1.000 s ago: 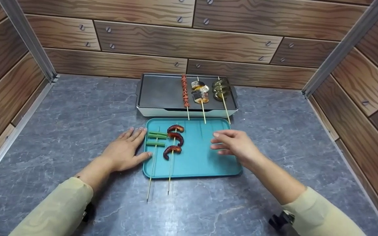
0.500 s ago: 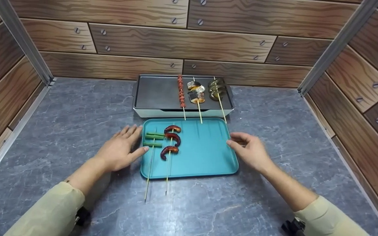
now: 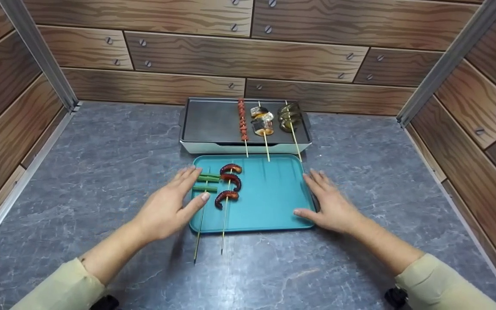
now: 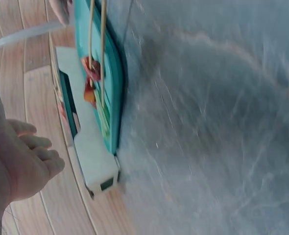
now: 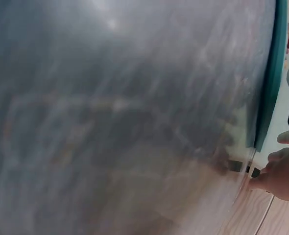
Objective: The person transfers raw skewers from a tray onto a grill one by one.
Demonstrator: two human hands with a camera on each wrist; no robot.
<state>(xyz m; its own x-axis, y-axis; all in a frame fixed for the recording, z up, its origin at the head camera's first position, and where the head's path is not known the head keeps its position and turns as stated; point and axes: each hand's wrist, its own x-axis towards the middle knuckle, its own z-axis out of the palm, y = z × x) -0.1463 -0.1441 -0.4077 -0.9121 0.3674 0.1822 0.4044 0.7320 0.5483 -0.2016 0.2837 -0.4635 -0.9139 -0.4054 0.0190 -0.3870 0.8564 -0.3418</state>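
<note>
A teal tray (image 3: pixel 269 202) lies flat in front of me. On its left part are a skewer of green stalk pieces (image 3: pixel 207 178) and a skewer of dark red octopus tentacles (image 3: pixel 232 181); both sticks jut past the front rim. My left hand (image 3: pixel 168 209) hovers by the tray's left edge, fingers straight, thumb reaching over the rim. The left wrist view shows this hand (image 4: pixel 22 156) raised off the table and holding nothing. At the opposite edge, my right hand (image 3: pixel 336 206) has its fingers extended along the rim, thumb over the tray. It holds nothing.
Behind the tray stands a griddle (image 3: pixel 213 122) with a dark plate. Along its right half lie a thin red skewer (image 3: pixel 243 125), a silvery fish skewer (image 3: pixel 263 122) and a dark green skewer (image 3: pixel 289 116), handles overhanging the front. Wood-patterned walls (image 3: pixel 187 49) enclose the grey marbled table (image 3: pixel 114 137).
My right hand went from over the tray to its right edge and spread its fingers there. My left hand lifted and shifted slightly right, over the rim. Tray and skewers keep their places.
</note>
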